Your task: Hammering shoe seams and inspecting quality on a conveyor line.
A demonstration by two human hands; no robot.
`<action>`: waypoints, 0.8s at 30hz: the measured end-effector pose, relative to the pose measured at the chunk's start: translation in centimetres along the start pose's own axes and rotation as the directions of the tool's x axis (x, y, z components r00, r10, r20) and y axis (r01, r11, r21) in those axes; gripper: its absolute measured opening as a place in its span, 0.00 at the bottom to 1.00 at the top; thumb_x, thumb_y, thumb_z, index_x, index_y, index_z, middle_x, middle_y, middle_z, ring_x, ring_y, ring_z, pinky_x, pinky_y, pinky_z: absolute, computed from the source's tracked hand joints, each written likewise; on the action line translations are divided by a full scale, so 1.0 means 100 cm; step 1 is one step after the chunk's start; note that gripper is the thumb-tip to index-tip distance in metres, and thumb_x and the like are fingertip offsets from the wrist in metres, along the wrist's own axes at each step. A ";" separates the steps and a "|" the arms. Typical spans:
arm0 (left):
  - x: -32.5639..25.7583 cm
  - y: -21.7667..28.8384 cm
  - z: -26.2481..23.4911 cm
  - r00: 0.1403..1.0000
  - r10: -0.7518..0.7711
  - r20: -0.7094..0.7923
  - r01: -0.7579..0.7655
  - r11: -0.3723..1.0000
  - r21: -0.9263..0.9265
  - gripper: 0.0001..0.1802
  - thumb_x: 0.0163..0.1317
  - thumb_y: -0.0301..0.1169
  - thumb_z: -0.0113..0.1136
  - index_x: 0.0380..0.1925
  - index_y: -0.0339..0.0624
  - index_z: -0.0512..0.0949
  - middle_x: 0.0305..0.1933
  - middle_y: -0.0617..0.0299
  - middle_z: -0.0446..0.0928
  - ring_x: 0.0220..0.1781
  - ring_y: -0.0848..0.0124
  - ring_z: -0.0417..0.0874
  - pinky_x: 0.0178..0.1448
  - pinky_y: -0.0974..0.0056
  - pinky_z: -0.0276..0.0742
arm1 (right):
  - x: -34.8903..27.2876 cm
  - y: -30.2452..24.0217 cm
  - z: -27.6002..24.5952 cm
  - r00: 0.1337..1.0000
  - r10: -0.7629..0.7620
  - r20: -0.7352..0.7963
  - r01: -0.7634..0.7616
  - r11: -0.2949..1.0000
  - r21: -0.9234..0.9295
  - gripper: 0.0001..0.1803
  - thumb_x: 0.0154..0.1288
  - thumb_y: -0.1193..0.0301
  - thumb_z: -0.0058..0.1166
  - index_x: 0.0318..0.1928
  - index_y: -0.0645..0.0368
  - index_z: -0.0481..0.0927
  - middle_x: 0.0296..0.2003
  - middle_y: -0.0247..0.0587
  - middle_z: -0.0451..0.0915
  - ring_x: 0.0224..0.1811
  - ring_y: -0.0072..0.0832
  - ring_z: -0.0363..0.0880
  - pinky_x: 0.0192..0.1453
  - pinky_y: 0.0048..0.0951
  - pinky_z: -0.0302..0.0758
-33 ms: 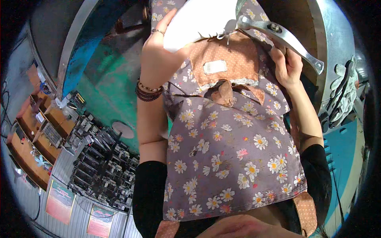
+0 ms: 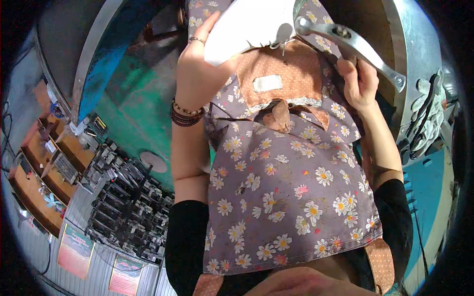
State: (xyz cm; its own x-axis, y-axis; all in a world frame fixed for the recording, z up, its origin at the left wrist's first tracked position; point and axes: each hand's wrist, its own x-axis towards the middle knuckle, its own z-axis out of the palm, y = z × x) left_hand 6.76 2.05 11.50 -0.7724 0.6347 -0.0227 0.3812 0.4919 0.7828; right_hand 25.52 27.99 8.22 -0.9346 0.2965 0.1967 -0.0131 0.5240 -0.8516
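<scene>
My left hand (image 2: 197, 74), with a ring and dark beaded bracelets at the wrist, holds the lower edge of a white flat piece (image 2: 247, 24) at the top of the view. My right hand (image 2: 358, 81) is curled around a grey metal lever (image 2: 350, 44) that slants down to the right from the white piece. Below both hands hangs my purple daisy-print apron (image 2: 286, 187) with an orange dotted pocket (image 2: 279, 79). The top of the white piece is cut off by the frame edge.
A grey metal machine body (image 2: 414, 49) curves along the right, with pale work gloves (image 2: 427, 113) lying on it. At the left, dark metal parts sit in racks (image 2: 123, 197) beside wooden trays (image 2: 44, 163) on a green floor (image 2: 143, 108).
</scene>
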 end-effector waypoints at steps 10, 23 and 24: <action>-0.004 -0.002 0.014 0.995 0.086 -0.058 -0.081 0.993 0.084 0.38 0.42 0.29 0.72 0.58 0.36 0.70 0.50 0.47 0.79 0.49 0.53 0.83 0.51 0.58 0.79 | 0.079 -0.061 -0.037 0.904 -0.325 0.276 0.207 0.900 0.383 0.12 0.75 0.68 0.40 0.47 0.61 0.75 0.33 0.49 0.78 0.25 0.28 0.73 0.27 0.27 0.71; -0.006 -0.001 0.022 0.994 0.072 -0.081 -0.067 0.996 0.066 0.36 0.42 0.29 0.70 0.56 0.39 0.71 0.54 0.48 0.76 0.54 0.52 0.79 0.57 0.57 0.76 | 0.066 -0.082 0.019 0.935 -0.020 0.353 0.104 0.970 -0.220 0.14 0.64 0.80 0.54 0.51 0.64 0.77 0.42 0.55 0.81 0.44 0.44 0.82 0.47 0.35 0.77; -0.007 -0.004 0.023 0.993 0.077 -0.085 -0.072 0.995 0.064 0.36 0.42 0.29 0.70 0.56 0.39 0.71 0.54 0.48 0.76 0.54 0.52 0.79 0.57 0.57 0.76 | 0.070 -0.077 0.023 0.948 -0.088 0.307 0.131 0.984 -0.124 0.14 0.64 0.79 0.55 0.50 0.66 0.77 0.40 0.53 0.81 0.42 0.44 0.82 0.46 0.33 0.77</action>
State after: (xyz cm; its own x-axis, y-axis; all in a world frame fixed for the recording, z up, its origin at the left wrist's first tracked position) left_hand 8.26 2.78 9.80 -0.7812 0.6177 0.0905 0.4670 0.4821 0.7412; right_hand 18.21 24.20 15.01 -0.9937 -0.0099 0.1119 -0.0912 0.6529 -0.7520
